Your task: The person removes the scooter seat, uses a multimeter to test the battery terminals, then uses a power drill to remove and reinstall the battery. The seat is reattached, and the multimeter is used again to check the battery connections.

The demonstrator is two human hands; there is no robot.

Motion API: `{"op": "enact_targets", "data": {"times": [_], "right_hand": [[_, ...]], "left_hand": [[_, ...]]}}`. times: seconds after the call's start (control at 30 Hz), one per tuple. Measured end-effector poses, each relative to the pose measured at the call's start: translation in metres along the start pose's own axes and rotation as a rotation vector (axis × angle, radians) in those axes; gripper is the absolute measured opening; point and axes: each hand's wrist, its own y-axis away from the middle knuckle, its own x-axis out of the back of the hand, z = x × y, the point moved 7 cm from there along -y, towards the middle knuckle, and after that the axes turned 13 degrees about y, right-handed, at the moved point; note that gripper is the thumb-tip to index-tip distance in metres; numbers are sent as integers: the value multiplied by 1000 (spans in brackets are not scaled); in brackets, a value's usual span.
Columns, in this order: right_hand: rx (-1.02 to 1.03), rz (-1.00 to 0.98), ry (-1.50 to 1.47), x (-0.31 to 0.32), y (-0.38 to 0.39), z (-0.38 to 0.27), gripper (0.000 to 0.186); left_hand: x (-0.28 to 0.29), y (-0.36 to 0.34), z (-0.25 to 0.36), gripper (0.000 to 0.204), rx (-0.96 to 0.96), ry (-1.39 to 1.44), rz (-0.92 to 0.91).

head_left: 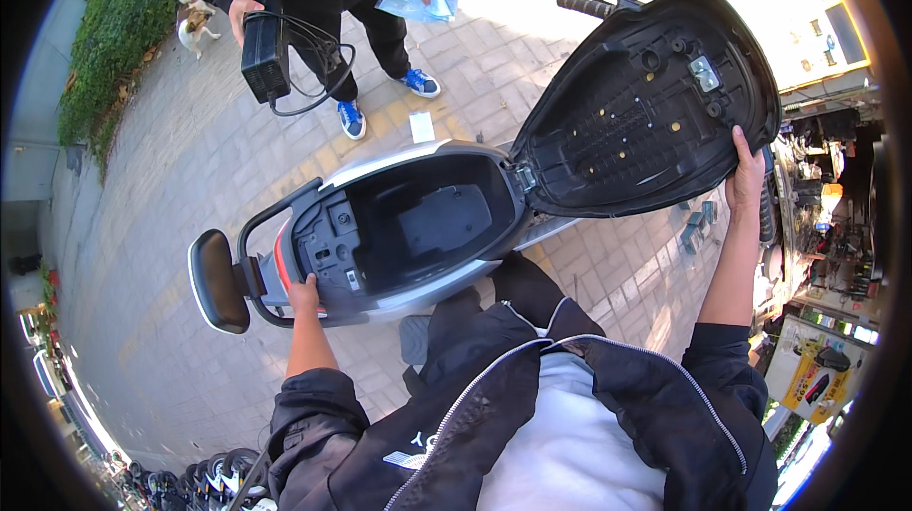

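Note:
A grey electric scooter [418, 161] stands on the paving with its black seat [646, 107] lifted, showing the empty black storage compartment [427, 221]. My right hand [747, 174] grips the raised seat's edge and holds it up. My left hand [304, 294] rests on the scooter's rear body beside the black grab rail and padded backrest [215, 281]. The handlebar grip [584, 5] shows beyond the seat.
Another person stands across the scooter, holding a black box with cables [266, 55] in one hand and a blue plastic bag [416, 0] in the other. A small dog [195, 22] walks by a hedge [119, 31]. Shop clutter fills the right edge.

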Motion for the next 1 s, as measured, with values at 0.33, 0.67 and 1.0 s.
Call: {"op": "enact_targets", "data": {"times": [0.33, 0.67, 1.0], "right_hand": [[286, 87, 338, -26, 41, -69, 46], [413, 144, 141, -25, 66, -203, 38], [899, -165, 331, -155, 237, -248, 58]], "left_hand": [[30, 51, 37, 41, -30, 31, 80], [117, 100, 67, 40, -27, 860, 113], [143, 140, 78, 30, -77, 1192, 32]]}}
